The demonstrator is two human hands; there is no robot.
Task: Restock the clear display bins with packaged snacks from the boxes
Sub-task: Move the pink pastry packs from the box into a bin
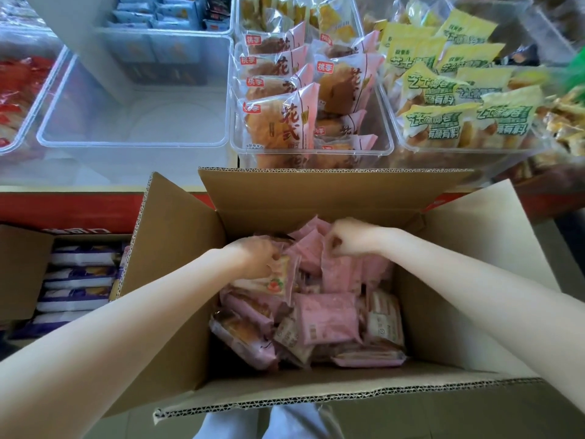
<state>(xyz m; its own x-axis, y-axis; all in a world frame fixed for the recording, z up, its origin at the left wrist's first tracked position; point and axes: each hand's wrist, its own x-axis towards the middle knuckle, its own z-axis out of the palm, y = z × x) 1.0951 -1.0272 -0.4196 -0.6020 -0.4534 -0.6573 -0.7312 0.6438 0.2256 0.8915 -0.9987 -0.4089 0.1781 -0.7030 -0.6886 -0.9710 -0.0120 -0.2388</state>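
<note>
An open cardboard box (177, 248) in front of me holds several pink-wrapped pastry packets (329, 318). Both my hands reach into it. My left hand (256, 258) grips a packet with a strawberry picture (272, 285) at the box's left side. My right hand (345, 239) pinches the top of a pink packet (340, 274) near the far wall. Beyond the box, a clear bin (311, 150) is partly filled with the same pink packets standing upright. To its left stands a clear bin (133, 141) with nothing inside.
A bin of yellow-green packets (468, 99) stands at the right. Red packets (19, 87) fill a bin at far left, blue ones (171, 14) sit behind. A second box with purple-white packets (79, 280) lies to the left. My legs show below.
</note>
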